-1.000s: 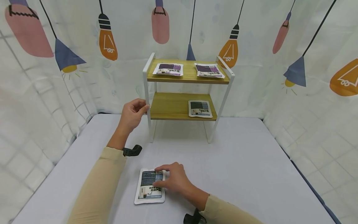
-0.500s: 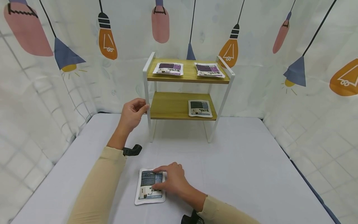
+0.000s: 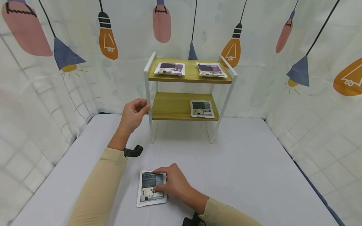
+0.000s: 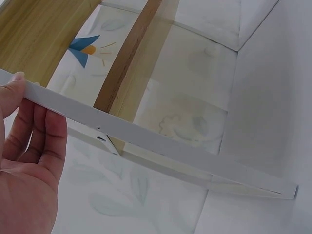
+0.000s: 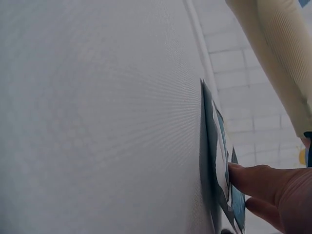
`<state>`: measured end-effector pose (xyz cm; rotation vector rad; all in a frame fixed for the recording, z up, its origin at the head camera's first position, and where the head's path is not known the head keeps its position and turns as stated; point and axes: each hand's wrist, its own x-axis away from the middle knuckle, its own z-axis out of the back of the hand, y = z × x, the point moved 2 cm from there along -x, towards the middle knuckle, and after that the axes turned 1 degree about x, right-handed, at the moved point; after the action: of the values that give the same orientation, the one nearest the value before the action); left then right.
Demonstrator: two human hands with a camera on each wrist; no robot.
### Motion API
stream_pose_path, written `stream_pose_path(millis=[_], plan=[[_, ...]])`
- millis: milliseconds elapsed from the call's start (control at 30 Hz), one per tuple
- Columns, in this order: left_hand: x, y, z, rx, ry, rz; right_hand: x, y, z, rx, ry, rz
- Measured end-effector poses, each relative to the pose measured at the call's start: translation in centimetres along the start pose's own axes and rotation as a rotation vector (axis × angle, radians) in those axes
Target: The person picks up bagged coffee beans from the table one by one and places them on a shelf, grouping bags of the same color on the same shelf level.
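Observation:
My left hand [image 3: 134,114] grips the white left front post of a small two-tier shelf [image 3: 185,116], thumb in front. In the left wrist view the thumb and curled fingers [image 4: 48,141] are around that white post [image 4: 146,136]. Lower down, a white-edged foil pouch [image 3: 147,197] with a dark blue and white label lies flat on the table. My right hand [image 3: 176,182] is over its right side, thumb and index finger pinching the pouch's face. In the right wrist view the thumb [image 5: 258,180] meets the pouch [image 5: 219,151], which looks layered, its edges raised.
Two purple-labelled pouches, one left [image 3: 170,69] and one right [image 3: 211,70], lie on the top shelf board. A similar dark-labelled pouch [image 3: 202,109] is at the right of the lower board. White cloth covers the table [image 3: 249,175]; printed curtains [image 3: 118,81] enclose three sides.
The right hand has shifted very slightly left over the pouch. The left hand keeps its place on the shelf post, and the shelf and its pouches have stayed put.

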<state>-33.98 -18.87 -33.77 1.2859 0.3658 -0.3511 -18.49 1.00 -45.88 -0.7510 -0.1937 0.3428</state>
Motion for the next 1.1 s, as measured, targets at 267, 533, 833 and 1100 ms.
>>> stream_pose_path(millis=[267, 533, 833, 1100], plan=[[-0.01, -0.04, -0.08, 0.005, -0.001, 0.015, 0.05, 0.12, 0.04, -0.039, 0.010, -0.004], [-0.01, 0.05, -0.04, 0.004, -0.002, 0.003, -0.03, 0.33, 0.62, -0.147, -0.033, 0.011], [-0.04, -0.01, 0.05, 0.011, -0.003, 0.003, 0.16, 0.46, 0.65, -0.184, -0.057, -0.001], [-0.11, -0.05, 0.03, 0.006, -0.007, -0.006, -0.05, 0.69, 0.71, -0.230, -0.082, -0.029]])
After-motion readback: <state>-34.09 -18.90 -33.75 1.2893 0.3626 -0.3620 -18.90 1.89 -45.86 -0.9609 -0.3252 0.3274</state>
